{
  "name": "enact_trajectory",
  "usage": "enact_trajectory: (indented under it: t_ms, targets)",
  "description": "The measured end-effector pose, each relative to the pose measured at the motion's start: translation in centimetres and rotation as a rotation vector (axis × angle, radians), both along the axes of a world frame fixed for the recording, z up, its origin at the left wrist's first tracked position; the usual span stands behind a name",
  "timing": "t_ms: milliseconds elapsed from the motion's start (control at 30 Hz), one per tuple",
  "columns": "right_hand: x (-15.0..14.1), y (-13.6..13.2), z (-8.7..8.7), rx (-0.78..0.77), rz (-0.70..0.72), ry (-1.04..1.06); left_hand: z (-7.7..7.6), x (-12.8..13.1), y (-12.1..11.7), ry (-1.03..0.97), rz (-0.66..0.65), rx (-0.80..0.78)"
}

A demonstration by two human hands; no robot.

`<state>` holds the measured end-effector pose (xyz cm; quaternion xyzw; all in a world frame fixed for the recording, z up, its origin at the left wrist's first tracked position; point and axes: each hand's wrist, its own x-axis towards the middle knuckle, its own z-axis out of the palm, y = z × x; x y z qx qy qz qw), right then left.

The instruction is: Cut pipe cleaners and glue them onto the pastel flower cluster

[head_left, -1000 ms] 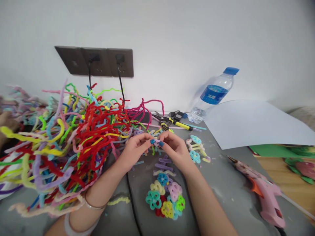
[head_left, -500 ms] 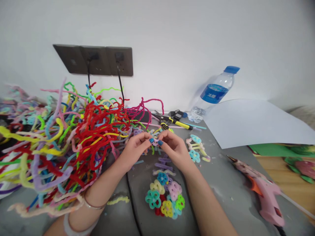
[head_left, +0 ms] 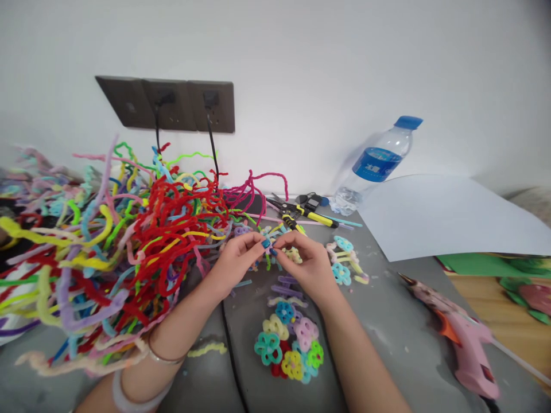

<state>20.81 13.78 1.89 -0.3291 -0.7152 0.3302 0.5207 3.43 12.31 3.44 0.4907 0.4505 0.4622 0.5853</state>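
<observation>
My left hand [head_left: 239, 259] and my right hand [head_left: 308, 265] meet over the middle of the table, thumbs and fingertips pinched. Between them is a small lilac pipe cleaner piece [head_left: 271, 247], mostly hidden by the fingers. Short purple pipe cleaner pieces [head_left: 286, 288] lie just below the hands. Nearer to me, between my forearms, sits a cluster of pipe cleaner flowers [head_left: 293, 364] in several colours. Right of my right hand rest more bent pieces, among them a light blue pipe cleaner flower [head_left: 341, 274].
A large tangle of pipe cleaners [head_left: 172, 241] covers the left side. Pliers [head_left: 316, 217] lie behind the hands. A water bottle [head_left: 375, 163] leans on the wall beside white paper [head_left: 447, 212]. At right lies a pink glue gun [head_left: 462, 338]. A black cable [head_left: 232, 361] crosses the table.
My right fingertips have shifted slightly left and down around the lilac piece, and less of it shows. My left hand stays nearly in place. The view has moved very slightly.
</observation>
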Motion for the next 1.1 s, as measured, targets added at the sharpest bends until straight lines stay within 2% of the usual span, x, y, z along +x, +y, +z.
enact_trajectory:
  t_ms: [367,667,1100]
  targets:
    - [0.0,-0.37,0.25,0.2,-0.105,-0.171,0.31,0.16,-0.11,-0.042,-0.019,-0.082]
    - [-0.07,-0.29,0.75,0.38,-0.101,-0.237,0.59,0.19,-0.26,-0.118,-0.066,-0.166]
    - [-0.18,-0.29,0.58,0.272,-0.154,-0.191,0.66,0.33,-0.24,-0.168,-0.036,-0.144]
